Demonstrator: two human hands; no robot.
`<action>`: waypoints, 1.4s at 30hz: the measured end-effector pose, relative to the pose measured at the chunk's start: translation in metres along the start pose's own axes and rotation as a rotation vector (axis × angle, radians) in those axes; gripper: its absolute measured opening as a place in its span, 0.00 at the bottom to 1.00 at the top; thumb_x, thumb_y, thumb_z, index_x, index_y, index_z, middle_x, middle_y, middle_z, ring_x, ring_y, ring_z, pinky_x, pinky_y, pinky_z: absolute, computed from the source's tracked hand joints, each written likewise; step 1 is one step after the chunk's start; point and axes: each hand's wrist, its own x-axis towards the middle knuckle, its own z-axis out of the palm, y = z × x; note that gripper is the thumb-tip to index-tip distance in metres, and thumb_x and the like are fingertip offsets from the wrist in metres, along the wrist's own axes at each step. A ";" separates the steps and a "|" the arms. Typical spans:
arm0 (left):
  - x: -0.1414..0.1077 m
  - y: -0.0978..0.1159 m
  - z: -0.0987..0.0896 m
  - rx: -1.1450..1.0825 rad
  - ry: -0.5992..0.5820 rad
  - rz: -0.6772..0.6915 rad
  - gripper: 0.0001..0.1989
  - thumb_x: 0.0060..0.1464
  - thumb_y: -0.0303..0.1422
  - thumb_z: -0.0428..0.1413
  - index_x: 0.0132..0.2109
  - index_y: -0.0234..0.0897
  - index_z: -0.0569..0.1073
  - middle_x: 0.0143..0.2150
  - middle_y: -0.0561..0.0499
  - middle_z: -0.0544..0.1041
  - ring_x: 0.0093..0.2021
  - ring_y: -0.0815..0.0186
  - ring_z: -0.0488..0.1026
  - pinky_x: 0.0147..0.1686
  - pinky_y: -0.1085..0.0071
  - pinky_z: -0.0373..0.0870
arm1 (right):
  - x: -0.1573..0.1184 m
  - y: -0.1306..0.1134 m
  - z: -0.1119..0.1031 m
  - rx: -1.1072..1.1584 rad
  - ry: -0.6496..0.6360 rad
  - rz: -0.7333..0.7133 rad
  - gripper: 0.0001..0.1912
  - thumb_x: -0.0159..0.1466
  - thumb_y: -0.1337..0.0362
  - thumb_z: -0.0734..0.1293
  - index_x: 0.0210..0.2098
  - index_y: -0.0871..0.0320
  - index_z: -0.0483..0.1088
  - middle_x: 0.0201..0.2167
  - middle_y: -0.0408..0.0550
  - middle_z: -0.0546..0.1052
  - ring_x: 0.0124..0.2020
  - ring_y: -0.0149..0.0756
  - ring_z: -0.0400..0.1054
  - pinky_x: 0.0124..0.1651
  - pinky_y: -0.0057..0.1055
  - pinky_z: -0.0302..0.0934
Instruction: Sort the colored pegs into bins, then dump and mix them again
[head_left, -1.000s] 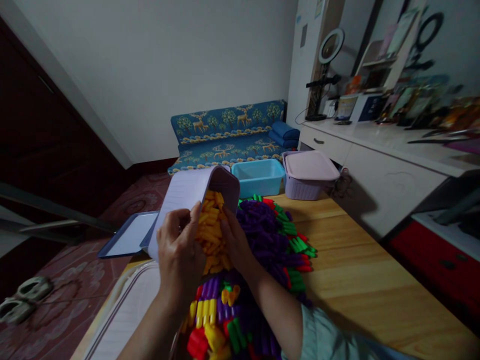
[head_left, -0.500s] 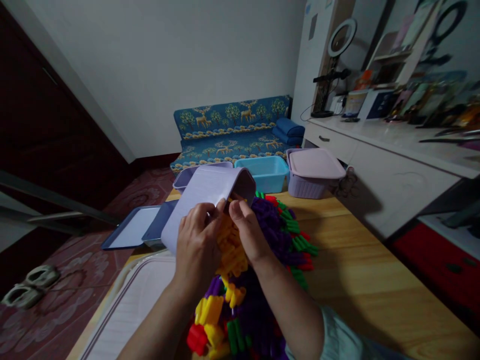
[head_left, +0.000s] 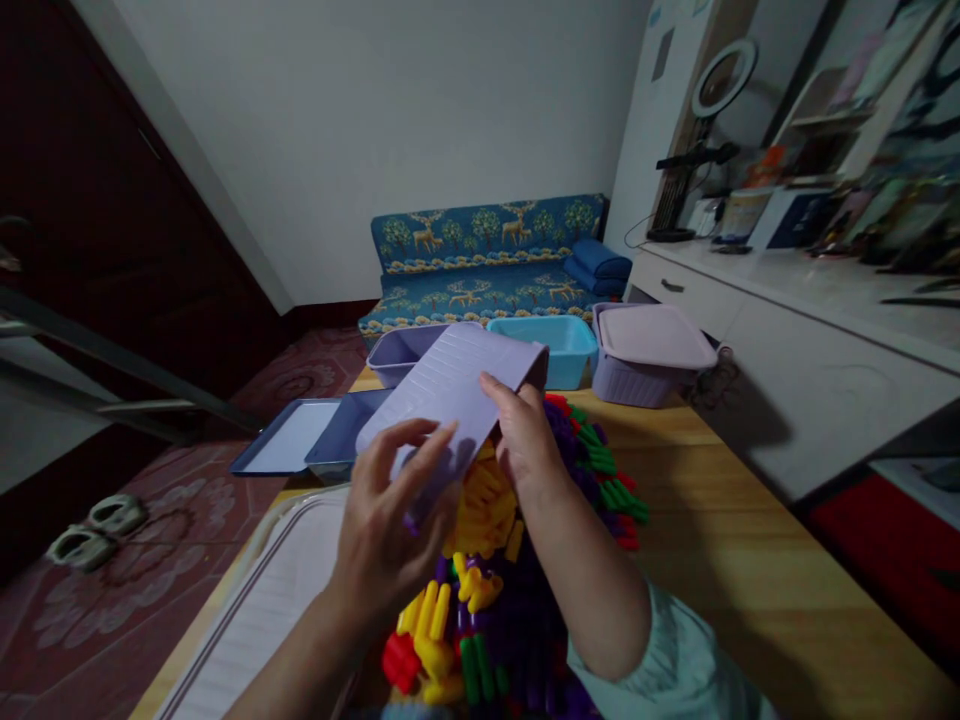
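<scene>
A lilac plastic bin [head_left: 454,375] is tipped on its side above a heap of toy pieces, its mouth toward the right and down. My right hand [head_left: 521,430] grips its rim, thumb on the outside and fingers hidden inside. Against the bin's near side, my left hand [head_left: 397,500] has its fingers apart and bent; whether its fingertips touch the plastic I cannot tell. Yellow pieces [head_left: 484,505] lie heaped below the bin. Around them are purple pieces [head_left: 517,630], green pieces [head_left: 476,668] and a red piece [head_left: 401,662].
Behind stand another lilac bin [head_left: 386,365], a turquoise bin [head_left: 577,370] and a lidded lilac bin [head_left: 630,385]. At left are a blue-grey tray [head_left: 251,462], a grey-blue container [head_left: 337,440] and a white lid [head_left: 285,590]. All these surround the wooden table [head_left: 720,530].
My left hand has come off the bin's rim and its fingers have spread. My right hand has moved up onto the rim. The bin has turned, showing more of its ribbed outside.
</scene>
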 end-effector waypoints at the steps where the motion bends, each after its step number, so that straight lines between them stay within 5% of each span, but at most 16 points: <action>1: -0.008 -0.008 -0.005 -0.015 0.094 -0.087 0.25 0.57 0.30 0.55 0.62 0.45 0.67 0.57 0.45 0.68 0.56 0.57 0.67 0.56 0.58 0.65 | 0.002 -0.001 -0.001 0.024 0.019 0.003 0.14 0.47 0.66 0.72 0.34 0.60 0.74 0.29 0.43 0.80 0.32 0.35 0.72 0.41 0.33 0.68; 5: -0.039 -0.054 -0.006 -0.223 0.297 -0.639 0.27 0.59 0.41 0.54 0.64 0.46 0.64 0.65 0.46 0.63 0.65 0.54 0.60 0.64 0.55 0.56 | 0.013 -0.003 -0.006 0.088 0.013 0.006 0.16 0.46 0.66 0.73 0.36 0.59 0.73 0.29 0.41 0.80 0.33 0.35 0.73 0.46 0.36 0.69; 8: -0.050 -0.082 0.008 -0.630 0.278 -1.021 0.33 0.59 0.48 0.51 0.68 0.44 0.59 0.68 0.44 0.60 0.65 0.53 0.60 0.65 0.53 0.54 | 0.024 0.001 -0.010 0.109 0.006 -0.006 0.17 0.47 0.65 0.74 0.36 0.58 0.72 0.31 0.41 0.80 0.36 0.37 0.74 0.51 0.40 0.67; 10: -0.049 -0.088 0.019 -0.846 0.239 -1.122 0.35 0.59 0.50 0.50 0.69 0.43 0.56 0.69 0.43 0.59 0.65 0.53 0.61 0.65 0.54 0.54 | 0.030 0.005 -0.015 0.111 -0.002 -0.018 0.17 0.48 0.64 0.74 0.37 0.58 0.73 0.32 0.42 0.81 0.39 0.39 0.74 0.54 0.42 0.66; 17: -0.027 -0.074 0.039 -1.179 0.163 -1.108 0.35 0.60 0.54 0.45 0.70 0.47 0.52 0.66 0.43 0.65 0.61 0.56 0.68 0.59 0.56 0.63 | 0.040 0.021 -0.040 0.210 0.003 0.061 0.16 0.53 0.60 0.73 0.40 0.57 0.73 0.37 0.43 0.81 0.46 0.39 0.74 0.59 0.44 0.63; 28: -0.022 -0.070 0.041 -1.072 0.139 -0.952 0.35 0.59 0.53 0.50 0.68 0.44 0.57 0.66 0.43 0.66 0.61 0.53 0.67 0.59 0.57 0.63 | 0.047 0.041 -0.088 0.283 0.053 0.228 0.19 0.58 0.49 0.69 0.40 0.57 0.75 0.38 0.47 0.82 0.52 0.42 0.72 0.59 0.46 0.63; 35: -0.024 -0.072 0.048 -1.034 0.104 -0.890 0.36 0.59 0.53 0.50 0.67 0.40 0.60 0.65 0.43 0.67 0.63 0.51 0.65 0.63 0.55 0.58 | 0.045 0.036 -0.090 0.341 -0.045 0.173 0.20 0.61 0.48 0.67 0.44 0.56 0.76 0.40 0.48 0.82 0.55 0.41 0.70 0.60 0.51 0.62; 42: -0.027 -0.072 0.053 -0.960 0.016 -0.823 0.29 0.63 0.49 0.48 0.65 0.40 0.64 0.68 0.47 0.62 0.69 0.56 0.55 0.68 0.60 0.47 | 0.042 0.018 -0.085 0.510 0.083 0.208 0.17 0.68 0.53 0.60 0.43 0.56 0.76 0.37 0.44 0.82 0.55 0.34 0.70 0.61 0.46 0.61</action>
